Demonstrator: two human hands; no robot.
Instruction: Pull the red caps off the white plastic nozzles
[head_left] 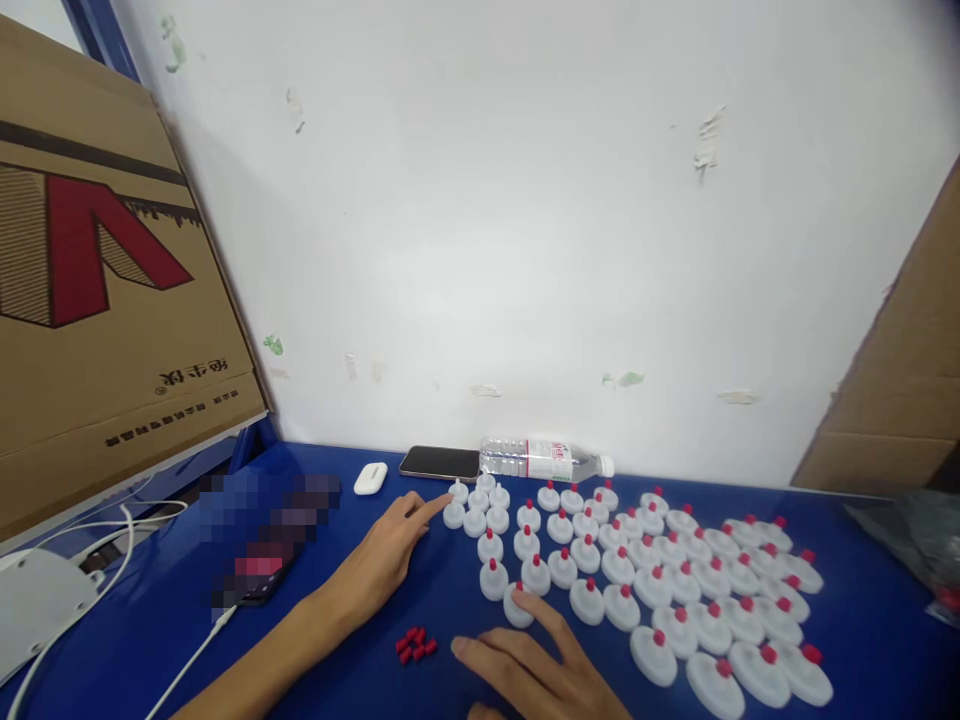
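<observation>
My left hand (390,548) reaches over the blue table with its index finger stretched out. The fingertip is at the edge of a small group of round white plastic pieces with bare nozzles (475,522); I cannot tell if it presses on one. Nearer to me, my right hand (544,670) has its fingers spread, and its index fingertip rests at the red tip of a white piece (517,608). Left of that hand lies a little pile of loose red caps (415,646). Many white pieces with red caps (652,586) stand in rows to the right.
Along the wall lie a clear plastic bottle (551,459), a dark phone (440,462) and a white earbud case (370,479). Another phone (262,585), partly blurred out, has a white cable (195,655). A cardboard box (97,300) leans at left; grey plastic (907,545) lies at right.
</observation>
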